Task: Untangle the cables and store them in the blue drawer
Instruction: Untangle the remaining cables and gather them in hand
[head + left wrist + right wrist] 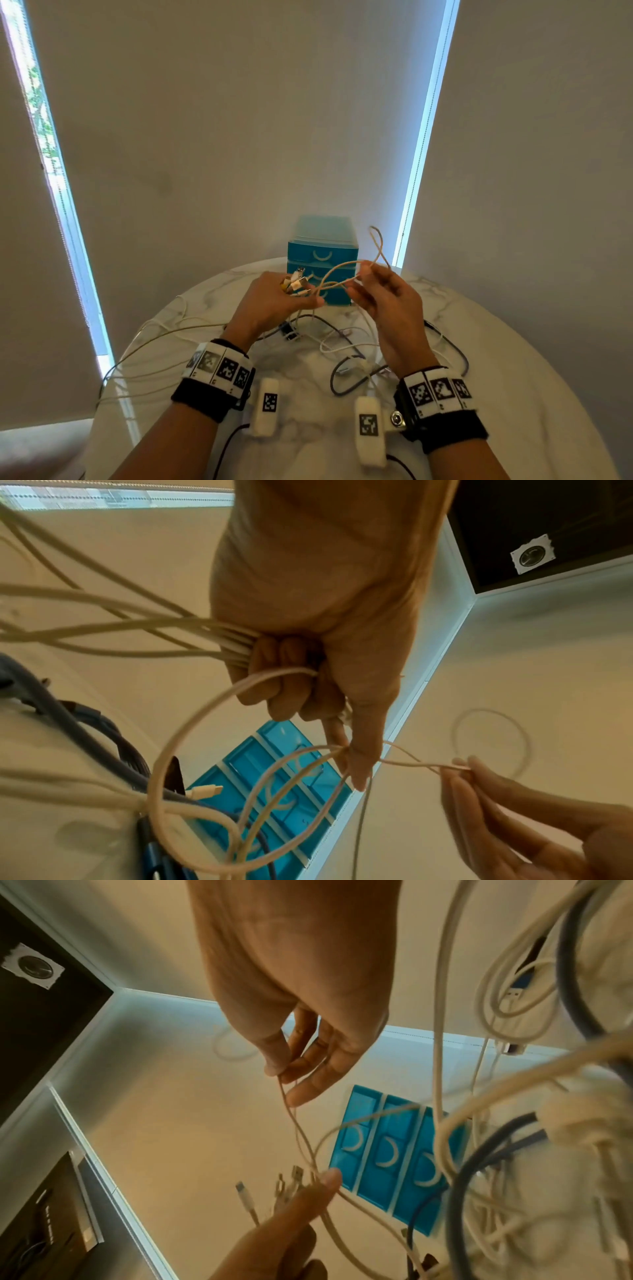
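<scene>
Thin cream cable [346, 274] raised just in front of the blue drawer unit [322, 255], strung between both hands and thrown into a loose loop rising beside the unit's right edge. Pinched at the loop's base by the right hand [387, 308], thumb against fingertips, remaining fingers fanned out loosely. Gripped at the other end by the left hand [274, 301], fingers curled tight round a bundle of several cords, with a cluster of metal-tipped plugs [297, 281] poking up in front of the unit's 2nd drawer. All 3 drawers of the unit shut, so nothing stored yet.

Below and nearer than the unit, a sprawl of other cables [342, 346] across the round marble-patterned table [513, 377]: white, cream and dark grey-blue, crossing each other in slack curves.

Likely trouble: pulling the loop hard with the far end trapped in the left fist, cinching a crossing into a knot instead of freeing it. Also a risk of dragging the table heap along, since strands hang from the fist down into it, or of dropped plugs slipping back into the pile.

Cream cable slim, matte, possibly braided, springy enough to hold a round loop. White cords smooth and rubbery; dark ones thicker and stiffer. Drawer unit glossy translucent plastic, boxy, with pale crescent-shaped pulls.
</scene>
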A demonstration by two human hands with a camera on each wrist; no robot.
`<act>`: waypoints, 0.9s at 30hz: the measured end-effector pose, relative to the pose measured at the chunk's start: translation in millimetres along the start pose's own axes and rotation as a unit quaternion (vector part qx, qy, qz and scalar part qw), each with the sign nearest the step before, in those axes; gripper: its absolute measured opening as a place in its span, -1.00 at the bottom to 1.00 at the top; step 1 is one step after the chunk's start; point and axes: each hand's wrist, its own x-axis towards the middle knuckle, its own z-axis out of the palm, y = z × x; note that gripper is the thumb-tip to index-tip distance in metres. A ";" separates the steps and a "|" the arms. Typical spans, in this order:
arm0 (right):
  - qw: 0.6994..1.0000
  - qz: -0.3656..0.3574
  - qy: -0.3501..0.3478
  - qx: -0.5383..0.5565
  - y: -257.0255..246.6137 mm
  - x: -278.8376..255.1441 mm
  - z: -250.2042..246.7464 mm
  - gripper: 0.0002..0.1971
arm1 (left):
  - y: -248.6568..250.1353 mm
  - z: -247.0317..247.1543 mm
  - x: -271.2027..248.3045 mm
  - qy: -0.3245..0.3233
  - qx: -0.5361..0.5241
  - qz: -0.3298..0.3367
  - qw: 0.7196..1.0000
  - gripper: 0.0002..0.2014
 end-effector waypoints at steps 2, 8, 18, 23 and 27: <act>0.999 0.012 0.020 0.042 -5.7 1.6 -0.5 -0.78 | -3.9 -0.9 2.3 0.029 0.025 -0.016 0.999 -0.78; 0.938 0.102 0.030 0.329 -23.0 7.0 -17.7 -0.73 | -10.8 -9.7 3.5 0.099 -0.021 -0.051 0.994 -0.82; 0.944 0.114 -0.005 0.311 -13.3 0.2 -0.6 -0.73 | 19.8 0.0 -9.6 -0.047 -0.008 0.061 0.997 -0.63; 0.986 0.102 -0.052 0.121 3.5 -7.5 11.1 -0.59 | 15.1 -3.3 -6.2 0.044 -0.074 0.061 0.994 -0.53; 0.976 0.176 -0.099 -0.083 33.1 -15.7 21.8 -0.51 | 25.5 -10.6 -11.4 0.071 -0.180 0.052 0.980 -0.73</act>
